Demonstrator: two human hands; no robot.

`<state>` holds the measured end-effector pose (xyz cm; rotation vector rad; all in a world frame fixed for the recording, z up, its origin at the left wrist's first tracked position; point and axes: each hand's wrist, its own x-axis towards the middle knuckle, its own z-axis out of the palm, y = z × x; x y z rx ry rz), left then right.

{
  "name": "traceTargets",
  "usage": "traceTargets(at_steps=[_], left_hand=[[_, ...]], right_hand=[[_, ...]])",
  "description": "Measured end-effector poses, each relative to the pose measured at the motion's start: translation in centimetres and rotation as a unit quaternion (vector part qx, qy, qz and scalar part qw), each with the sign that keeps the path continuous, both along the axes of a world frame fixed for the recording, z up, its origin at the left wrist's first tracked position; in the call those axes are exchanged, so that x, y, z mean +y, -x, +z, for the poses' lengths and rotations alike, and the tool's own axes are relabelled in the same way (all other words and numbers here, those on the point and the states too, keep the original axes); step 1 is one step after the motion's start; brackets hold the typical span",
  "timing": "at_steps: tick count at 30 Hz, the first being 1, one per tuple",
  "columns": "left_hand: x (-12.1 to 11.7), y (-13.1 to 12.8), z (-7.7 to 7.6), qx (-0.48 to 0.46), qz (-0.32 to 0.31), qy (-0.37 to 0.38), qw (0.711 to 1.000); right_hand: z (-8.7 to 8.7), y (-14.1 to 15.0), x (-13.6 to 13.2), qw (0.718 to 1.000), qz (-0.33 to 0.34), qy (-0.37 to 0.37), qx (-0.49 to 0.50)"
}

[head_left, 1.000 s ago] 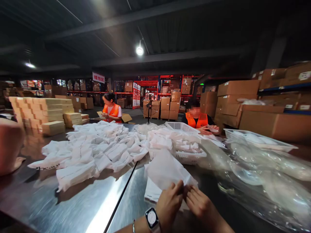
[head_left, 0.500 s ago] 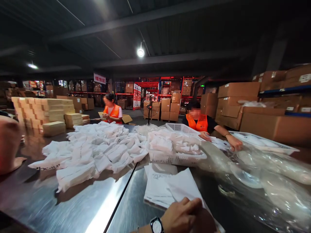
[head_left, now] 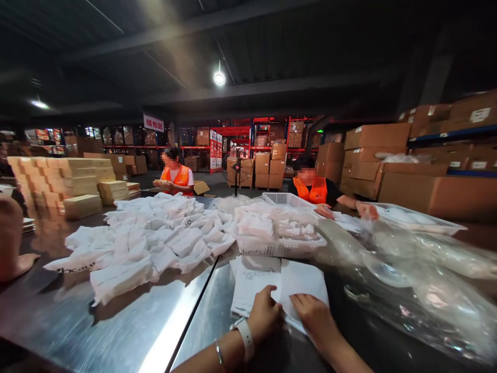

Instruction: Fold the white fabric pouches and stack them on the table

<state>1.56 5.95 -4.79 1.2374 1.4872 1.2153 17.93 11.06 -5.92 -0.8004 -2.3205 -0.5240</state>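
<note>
A loose white bag (head_left: pixel 306 274) lies at an angle over the right side of a stack of flat white printed bags (head_left: pixel 248 290) in front of me. My right hand (head_left: pixel 316 318) holds its near edge, fingers on top, thumb hidden. My left hand (head_left: pixel 266 311), with a white watch strap (head_left: pixel 244 334) and a bracelet on its wrist, is at the loose bag's left edge above the stack. Its index finger and thumb are apart; the other fingers are mostly hidden.
A heap of filled white bags (head_left: pixel 147 233) covers the table's left. White baskets (head_left: pixel 279 246) stand beyond the stack, clear plastic film (head_left: pixel 411 290) at right. Two co-workers in orange vests are across the table; another person's arm (head_left: pixel 11 238) rests at far left. Boxes (head_left: pixel 81 202) are piled behind.
My left hand has moved left and up from the near corner to the bag's left edge. My right hand now shows on the bag, which has turned and lies flatter. The view has shifted slightly.
</note>
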Motion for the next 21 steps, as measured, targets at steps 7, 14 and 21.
traceTargets(at_steps=[7, 14, 21], left_hand=[[0.6, -1.2, -0.2, -0.264, 0.02, 0.129, 0.956], [-0.5, -0.6, 0.6, -0.323, -0.013, 0.126, 0.938], [-0.3, -0.2, 0.4, -0.359, -0.03, 0.128, 0.924]], right_hand=[[0.7, 1.5, -2.1, 0.992, 0.107, 0.043, 0.044], [0.5, 1.6, -2.5, 0.992, 0.095, 0.072, 0.052], [0.6, 2.0, -2.9, 0.993, 0.098, 0.034, 0.049]])
